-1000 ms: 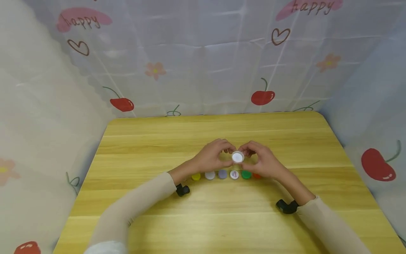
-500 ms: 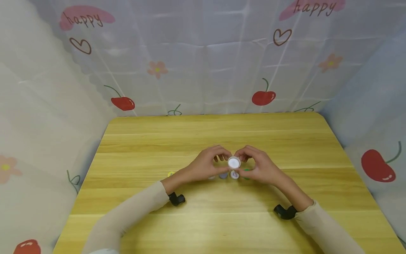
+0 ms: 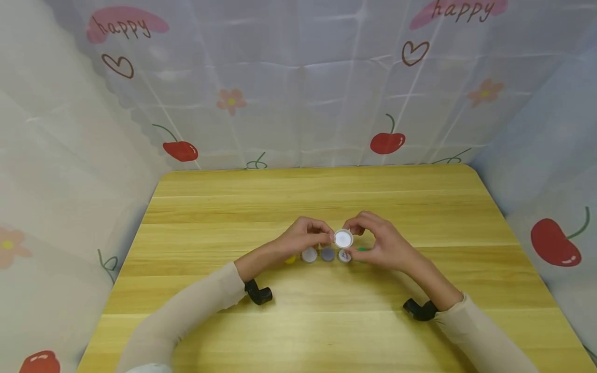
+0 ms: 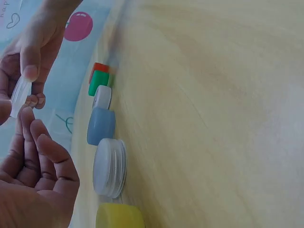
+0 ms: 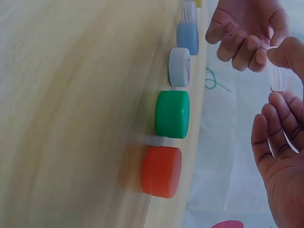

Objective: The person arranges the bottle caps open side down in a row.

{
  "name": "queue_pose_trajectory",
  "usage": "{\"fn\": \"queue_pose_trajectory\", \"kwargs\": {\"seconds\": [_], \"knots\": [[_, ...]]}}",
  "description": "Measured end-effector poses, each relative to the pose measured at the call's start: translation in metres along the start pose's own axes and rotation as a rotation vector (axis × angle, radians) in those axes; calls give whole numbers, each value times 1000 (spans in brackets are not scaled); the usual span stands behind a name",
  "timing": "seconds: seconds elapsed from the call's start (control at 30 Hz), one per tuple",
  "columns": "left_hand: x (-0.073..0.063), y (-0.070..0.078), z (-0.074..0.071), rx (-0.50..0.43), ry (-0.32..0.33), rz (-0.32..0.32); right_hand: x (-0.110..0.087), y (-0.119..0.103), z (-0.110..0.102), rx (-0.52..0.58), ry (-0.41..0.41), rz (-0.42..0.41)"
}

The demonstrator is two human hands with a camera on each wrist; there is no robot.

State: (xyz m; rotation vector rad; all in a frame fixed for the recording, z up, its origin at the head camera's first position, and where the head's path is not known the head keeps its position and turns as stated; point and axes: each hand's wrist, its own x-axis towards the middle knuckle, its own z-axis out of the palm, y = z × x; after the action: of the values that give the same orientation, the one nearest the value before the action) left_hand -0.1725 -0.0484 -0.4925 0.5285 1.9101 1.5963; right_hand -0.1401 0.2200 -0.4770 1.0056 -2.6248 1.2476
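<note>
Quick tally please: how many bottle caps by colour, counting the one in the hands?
yellow cap: 1
clear ribbed cap: 1
blue cap: 1
white printed cap: 1
green cap: 1
orange-red cap: 1
clear held cap: 1
Total: 7

Orange cap (image 5: 161,171) hidden behind right hand (image 3: 387,246)

Smooth plastic caps (image 3: 328,254) on a matt, grained wooden table (image 3: 326,202).
</note>
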Motion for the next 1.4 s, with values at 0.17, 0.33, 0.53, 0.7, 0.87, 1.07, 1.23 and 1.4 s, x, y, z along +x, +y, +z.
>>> {"fn": "queue_pose_trajectory", "kwargs": {"seconds": [0.17, 0.33, 0.53, 0.7, 0.87, 1.07, 1.23, 1.4], "knots": [[0, 1, 2, 12, 13, 2, -1, -1, 2, -27, -6, 6], [-2, -1, -3, 173, 66, 80, 0, -1, 3, -48, -5, -1], [-10, 4, -11, 490, 193, 253, -1, 1, 5, 44, -35, 112], [-16, 10, -14, 821, 309, 516, 4, 1, 6, 303, -133, 286], [-16, 14, -14, 1060, 368, 801, 10, 3, 11, 525, -194, 363], [-13, 14, -11, 1139, 364, 920, 8, 5, 14, 639, -189, 370], [-14, 15, -8, 1109, 357, 887, 7, 4, 15, 682, -163, 408], [-19, 16, -2, 747, 273, 630, 3, 2, 17, 629, -41, 317]]}}
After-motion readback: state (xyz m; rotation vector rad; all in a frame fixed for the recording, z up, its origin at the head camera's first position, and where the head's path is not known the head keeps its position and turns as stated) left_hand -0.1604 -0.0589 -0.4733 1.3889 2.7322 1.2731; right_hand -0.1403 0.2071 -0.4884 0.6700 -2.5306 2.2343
